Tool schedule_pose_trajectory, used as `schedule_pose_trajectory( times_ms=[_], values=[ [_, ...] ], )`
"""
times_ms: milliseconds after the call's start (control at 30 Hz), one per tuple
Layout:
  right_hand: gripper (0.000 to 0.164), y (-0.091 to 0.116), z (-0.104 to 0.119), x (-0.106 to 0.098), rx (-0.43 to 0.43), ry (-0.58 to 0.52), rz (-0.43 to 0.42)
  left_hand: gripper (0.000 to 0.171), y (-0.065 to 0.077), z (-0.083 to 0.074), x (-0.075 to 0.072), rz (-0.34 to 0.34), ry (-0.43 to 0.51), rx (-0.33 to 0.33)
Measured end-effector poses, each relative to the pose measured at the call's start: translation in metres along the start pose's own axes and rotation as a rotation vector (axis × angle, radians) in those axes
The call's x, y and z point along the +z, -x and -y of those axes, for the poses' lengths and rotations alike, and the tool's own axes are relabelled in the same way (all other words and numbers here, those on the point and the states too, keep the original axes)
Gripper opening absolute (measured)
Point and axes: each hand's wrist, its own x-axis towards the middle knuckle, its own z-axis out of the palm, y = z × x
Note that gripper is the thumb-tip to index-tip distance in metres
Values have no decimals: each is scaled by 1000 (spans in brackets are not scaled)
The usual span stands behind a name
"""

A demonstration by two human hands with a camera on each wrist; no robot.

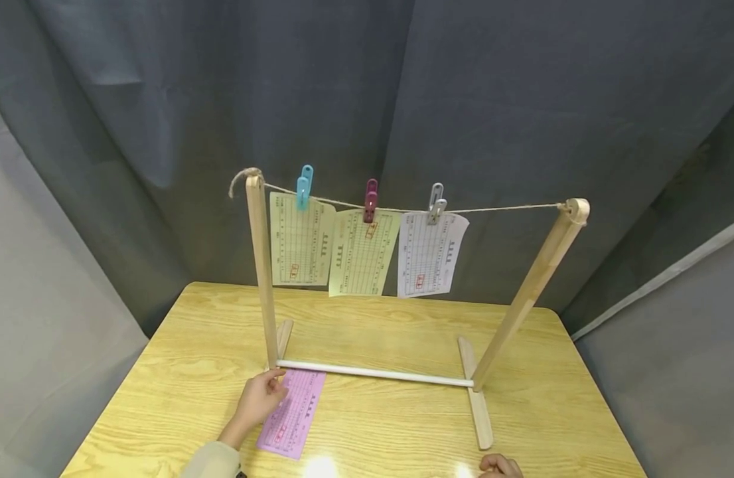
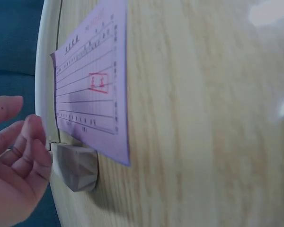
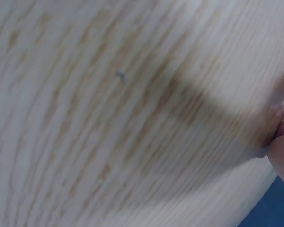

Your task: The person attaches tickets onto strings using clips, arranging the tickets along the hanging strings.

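Observation:
In the head view my left hand (image 1: 262,397) is over the upper left part of a purple printed slip (image 1: 295,415) on the table. The left wrist view shows the fingers of that hand (image 2: 19,156) loosely bent with nothing between them, beside the slip (image 2: 92,80) and the stand's wooden foot (image 2: 76,165). A red stamp marks the paper, whose upper end lies by the white crossbar (image 1: 373,373). My right hand (image 1: 500,467) rests near the table's front edge, fingers loosely curled and partly cut off by the frame; only a little of it appears in the right wrist view.
A string (image 1: 504,208) runs between two wooden posts. From it hang two yellow-green slips (image 1: 301,249) and a white slip (image 1: 429,259), held by blue (image 1: 304,189), dark red (image 1: 370,200) and grey (image 1: 436,204) clips. The right foot (image 1: 479,415) juts forward.

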Motion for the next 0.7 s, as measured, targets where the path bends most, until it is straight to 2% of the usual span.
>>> schedule_pose_trajectory(
  times_ms=[100,300,367,467,567,700],
  values=[
    [42,-1,4,-3,68,14,39,45,-2,3,3,33,-52,-14],
    [40,-5,16,-14,254,25,209,59,-2,5,10,169,-133,-32],
    [38,-8,20,-17,302,-8,227,59,-2,4,12,195,-154,-10],
    [36,-9,22,-18,346,-58,206,56,-1,3,16,221,-170,23],
    [36,-8,19,-16,322,-104,159,56,0,2,21,242,-172,25],
    [37,-9,8,-16,171,-159,138,56,1,3,26,247,-155,37]
  ],
)
